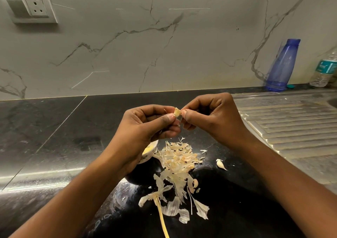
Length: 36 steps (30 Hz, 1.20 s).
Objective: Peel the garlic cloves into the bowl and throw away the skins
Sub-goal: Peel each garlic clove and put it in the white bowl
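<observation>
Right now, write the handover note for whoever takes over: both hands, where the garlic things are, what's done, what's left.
Left hand: pinches the garlic clove, held above the counter.
Right hand: pinches the same clove's skin from the other side.
Bowl: mostly hidden under the left wrist, something yellowish inside.
Skins: a big loose pile on the counter, right of the bowl.
Loose clove: unpeeled, lying right of the pile.
Done: many cloves peeled, judging by the pile.
Left: finish this clove, drop it in the bowl, peel the loose one, bin the skins.
</observation>
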Tool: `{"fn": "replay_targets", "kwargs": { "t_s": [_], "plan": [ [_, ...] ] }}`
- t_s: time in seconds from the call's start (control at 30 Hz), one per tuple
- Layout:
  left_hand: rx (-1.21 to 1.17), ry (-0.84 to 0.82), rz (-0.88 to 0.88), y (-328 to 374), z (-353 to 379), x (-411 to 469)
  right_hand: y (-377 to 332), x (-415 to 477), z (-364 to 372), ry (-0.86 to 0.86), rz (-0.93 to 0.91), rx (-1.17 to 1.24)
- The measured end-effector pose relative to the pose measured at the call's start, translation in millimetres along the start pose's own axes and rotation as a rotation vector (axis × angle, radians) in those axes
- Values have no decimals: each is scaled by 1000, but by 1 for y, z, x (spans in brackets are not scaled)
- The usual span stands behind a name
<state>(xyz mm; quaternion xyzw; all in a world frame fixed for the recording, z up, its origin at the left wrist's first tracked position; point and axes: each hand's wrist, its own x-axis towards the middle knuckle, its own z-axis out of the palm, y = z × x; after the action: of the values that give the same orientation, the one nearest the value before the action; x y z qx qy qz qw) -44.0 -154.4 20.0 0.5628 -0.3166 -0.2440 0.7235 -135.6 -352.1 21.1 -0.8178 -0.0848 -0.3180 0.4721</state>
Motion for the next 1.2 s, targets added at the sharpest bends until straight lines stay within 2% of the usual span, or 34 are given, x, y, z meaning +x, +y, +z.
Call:
{"fn": "replay_targets", "kwargs": {
  "t_s": [0.23, 0.4, 0.63, 0.97, 1.2],
  "plan": [
    [188, 75, 142, -5, 0, -1, 1, 0, 1, -15, 45, -6],
    [284, 67, 194, -8, 2, -2, 0, 1, 0, -9, 65, 5],
    [273, 44, 210, -10, 1, 0, -1, 1, -5, -100, 74, 40],
    [300, 71, 236, -11, 0, 1, 3, 4, -18, -62, 94, -27],
    [483, 102, 357, -14, 0, 1, 1, 3, -17, -148, 163, 68]
  ]
}}
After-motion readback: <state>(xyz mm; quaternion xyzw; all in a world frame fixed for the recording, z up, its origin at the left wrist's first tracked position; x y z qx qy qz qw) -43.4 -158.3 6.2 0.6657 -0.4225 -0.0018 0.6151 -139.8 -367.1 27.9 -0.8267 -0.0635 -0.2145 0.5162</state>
